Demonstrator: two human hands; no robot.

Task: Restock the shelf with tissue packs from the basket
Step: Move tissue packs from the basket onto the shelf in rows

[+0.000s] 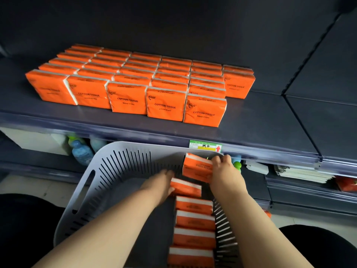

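Our right hand [222,165] grips the far pack [196,168], left hand [162,182] the next pack [186,188]; shelf [260,122] mostly stocked, four spare packs [195,219] await in the basket [135,149].

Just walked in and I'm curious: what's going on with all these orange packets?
A person is restocking tissues. Their right hand grips one orange plastic-wrapped tissue pack at the far end of a pale grey slotted plastic basket, raised above the row lying in it. The left hand touches the next pack; blur hides its grip. On the dark blue shelf above, matching orange packs stand in rows, and the rightmost row is much shorter.
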